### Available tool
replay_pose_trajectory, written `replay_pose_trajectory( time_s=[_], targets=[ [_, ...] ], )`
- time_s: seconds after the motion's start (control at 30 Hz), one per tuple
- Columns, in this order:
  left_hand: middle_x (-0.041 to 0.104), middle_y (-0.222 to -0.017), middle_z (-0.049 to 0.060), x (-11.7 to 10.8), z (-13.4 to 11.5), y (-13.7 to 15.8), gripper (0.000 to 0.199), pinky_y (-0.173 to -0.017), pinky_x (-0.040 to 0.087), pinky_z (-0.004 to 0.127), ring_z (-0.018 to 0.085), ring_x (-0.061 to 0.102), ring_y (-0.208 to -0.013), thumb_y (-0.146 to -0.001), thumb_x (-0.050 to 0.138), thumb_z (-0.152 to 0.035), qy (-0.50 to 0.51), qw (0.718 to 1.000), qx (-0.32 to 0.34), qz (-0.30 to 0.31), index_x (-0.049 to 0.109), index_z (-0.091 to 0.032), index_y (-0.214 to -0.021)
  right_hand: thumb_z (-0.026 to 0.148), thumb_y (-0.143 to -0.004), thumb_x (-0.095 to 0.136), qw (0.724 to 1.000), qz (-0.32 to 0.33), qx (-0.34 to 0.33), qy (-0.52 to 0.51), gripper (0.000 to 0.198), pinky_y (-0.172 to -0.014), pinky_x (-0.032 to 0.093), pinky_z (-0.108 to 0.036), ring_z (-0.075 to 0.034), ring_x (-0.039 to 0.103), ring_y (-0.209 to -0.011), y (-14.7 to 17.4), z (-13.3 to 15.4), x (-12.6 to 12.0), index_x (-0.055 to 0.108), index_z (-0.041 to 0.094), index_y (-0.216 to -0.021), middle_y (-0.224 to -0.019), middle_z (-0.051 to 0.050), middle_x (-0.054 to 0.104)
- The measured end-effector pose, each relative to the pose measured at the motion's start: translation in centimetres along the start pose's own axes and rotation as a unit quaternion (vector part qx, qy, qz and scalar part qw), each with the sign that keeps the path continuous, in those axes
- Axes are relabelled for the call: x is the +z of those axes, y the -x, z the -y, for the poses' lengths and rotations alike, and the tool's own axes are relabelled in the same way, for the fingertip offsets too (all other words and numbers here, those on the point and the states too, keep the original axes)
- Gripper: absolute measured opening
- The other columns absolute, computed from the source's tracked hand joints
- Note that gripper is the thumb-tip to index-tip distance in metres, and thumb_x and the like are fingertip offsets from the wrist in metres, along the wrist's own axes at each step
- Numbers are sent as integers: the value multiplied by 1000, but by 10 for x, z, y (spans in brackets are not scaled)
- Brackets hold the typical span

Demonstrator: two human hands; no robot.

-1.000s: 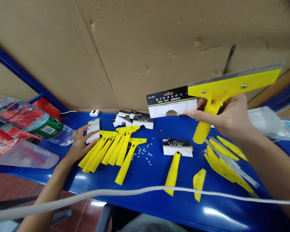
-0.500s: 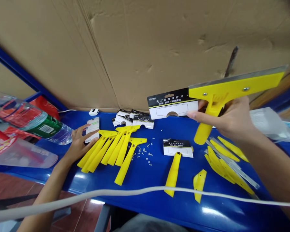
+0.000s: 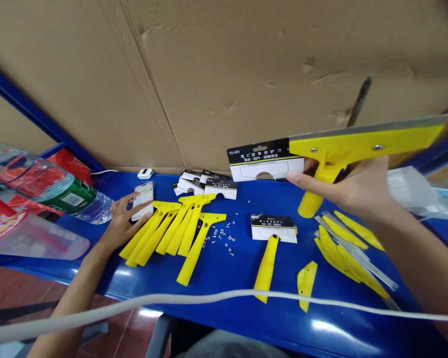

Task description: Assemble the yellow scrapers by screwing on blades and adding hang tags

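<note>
Brown cardboard [image 3: 246, 64] backs the blue desk [image 3: 224, 283]. Above its back edge, your right hand [image 3: 358, 184] grips a yellow scraper [image 3: 353, 144] and printed card [image 3: 259, 161]; your left hand [image 3: 124, 221] lies open over a phone [image 3: 145, 193] toward the back-left corner.

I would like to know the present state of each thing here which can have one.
Right hand: closed around raised scraper
Raised scraper: blade fitted, two screws in
Left hand: fingers over phone
Phone: screen lit, partly covered
Bare handles: lying, no blades
Small screws: loose, scattered
Carded handle: lying, head behind card
Yellow plates: loose
Cup: straw inserted
Bottle: cap not visible
</note>
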State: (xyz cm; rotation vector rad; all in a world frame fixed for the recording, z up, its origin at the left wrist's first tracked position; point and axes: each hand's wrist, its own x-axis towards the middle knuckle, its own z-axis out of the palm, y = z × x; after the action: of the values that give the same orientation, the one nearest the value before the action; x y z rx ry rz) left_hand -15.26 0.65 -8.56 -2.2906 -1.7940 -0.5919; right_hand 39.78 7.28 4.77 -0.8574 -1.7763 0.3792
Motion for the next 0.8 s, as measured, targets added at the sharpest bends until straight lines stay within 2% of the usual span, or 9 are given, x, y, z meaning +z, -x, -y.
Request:
replay_pose_trajectory(
  time_s=[0.1,0.2,0.3,0.4,0.63,0.8],
  targets=[
    [54,-155,18,0,0,0,50,-122,36,59,37,50,-143,-110,49,-55,2,1000,-10,1,78,-23,-136,43,-83,90,991,-7,-81,109,30,-51,54,-31,-19,68,-57,0,-5,-2,66,25,-77,-68,2,71],
    [53,-156,19,1,-1,0,50,-122,37,61,38,51,-140,-109,50,-56,6,1000,-20,-1,79,-24,-135,33,-88,85,965,7,-182,189,29,-47,44,-30,-15,62,-50,-3,-8,-7,61,25,-75,-65,3,69],
    [54,-155,17,1,-1,1,49,-122,37,60,37,51,-139,-109,50,-57,10,1000,-26,-2,80,-28,-135,24,-89,85,950,45,-253,180,18,-55,51,-29,-16,71,-61,-5,-9,-12,67,23,-86,-79,0,78],
    [54,-155,17,0,-1,1,50,-123,36,60,38,49,-143,-109,49,-57,10,1000,-23,1,79,-27,-136,22,-89,87,946,60,-267,175,16,-61,55,-28,-18,77,-70,-6,-10,-13,72,21,-94,-86,-4,82],
    [53,-155,19,0,-2,1,50,-123,35,60,38,48,-144,-111,49,-55,3,1000,-15,3,79,-23,-136,21,-88,88,946,74,-271,163,15,-61,56,-27,-18,77,-68,-6,-12,-14,74,20,-95,-86,-6,83],
    [53,-155,20,-1,-2,1,50,-119,39,60,37,54,-133,-110,51,-55,7,1000,-8,-10,78,-23,-137,25,-91,84,948,77,-265,157,13,-59,58,-30,-21,78,-69,-6,-11,-16,72,25,-95,-86,-3,82]
  ],
)
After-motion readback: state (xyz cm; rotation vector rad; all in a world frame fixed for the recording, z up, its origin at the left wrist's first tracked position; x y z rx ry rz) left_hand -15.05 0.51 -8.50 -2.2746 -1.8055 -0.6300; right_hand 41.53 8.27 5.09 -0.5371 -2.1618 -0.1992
